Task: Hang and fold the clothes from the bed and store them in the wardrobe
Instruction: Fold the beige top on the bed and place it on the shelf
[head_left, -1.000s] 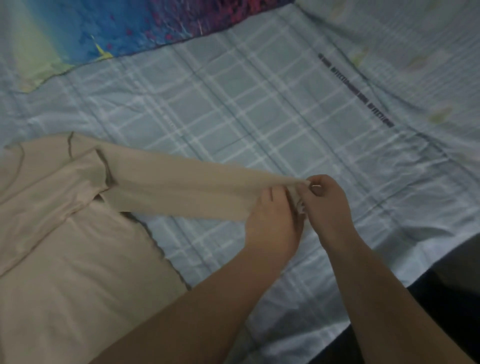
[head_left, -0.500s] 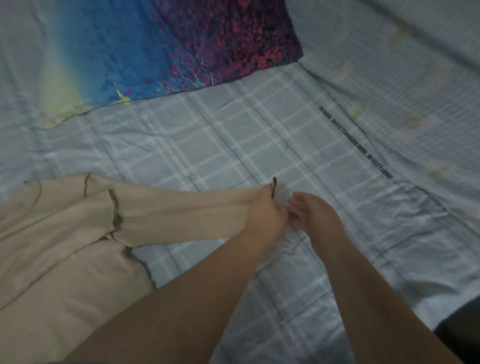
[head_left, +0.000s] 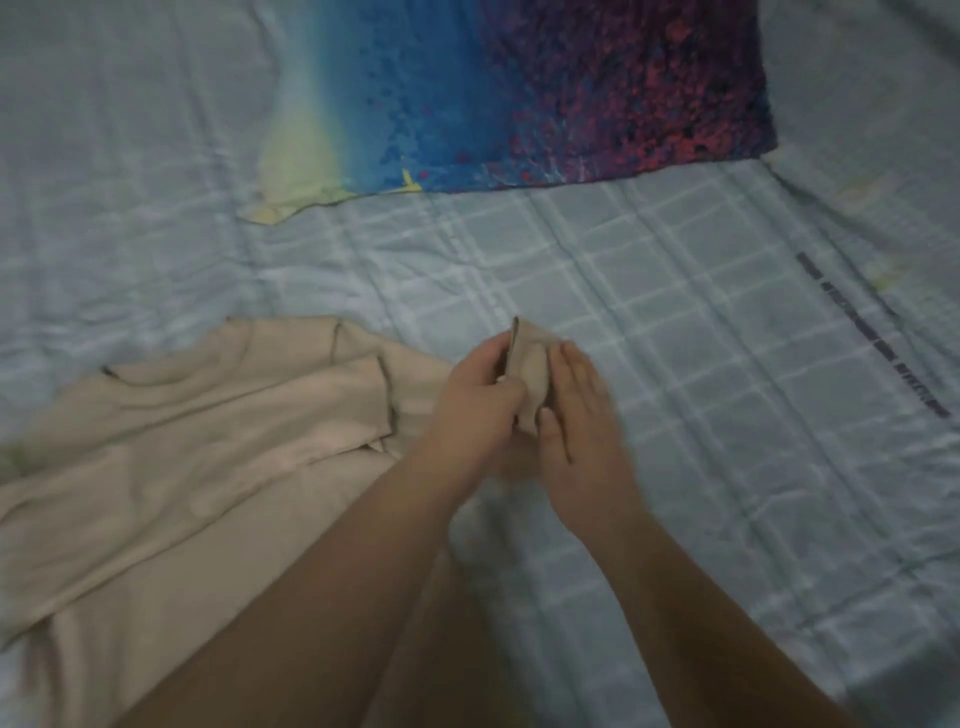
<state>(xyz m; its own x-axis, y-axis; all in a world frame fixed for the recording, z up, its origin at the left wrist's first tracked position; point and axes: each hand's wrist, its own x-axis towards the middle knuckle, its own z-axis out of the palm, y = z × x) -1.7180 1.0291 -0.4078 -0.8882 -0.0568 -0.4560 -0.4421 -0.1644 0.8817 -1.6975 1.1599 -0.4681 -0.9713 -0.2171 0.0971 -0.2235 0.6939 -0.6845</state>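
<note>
A beige long-sleeved top (head_left: 171, 467) lies spread over the left of the bed (head_left: 675, 364). Its sleeve is gathered up at the cuff (head_left: 530, 358), which stands between my two hands. My left hand (head_left: 467, 410) grips the sleeve end from the left. My right hand (head_left: 576, 415) presses against the cuff from the right, fingers flat on the cloth. Both forearms reach in from the bottom and hide the sleeve's lower part.
The bed carries a pale blue checked sheet. A blue, purple and yellow patterned pillow (head_left: 519, 93) lies at the back. A line of dark print (head_left: 872, 332) runs across the sheet at the right.
The sleeve was stretched out flat to the right; now its cuff is bunched up and drawn back toward the top's body. Both hands shifted left with it, and the view rose toward the pillow.
</note>
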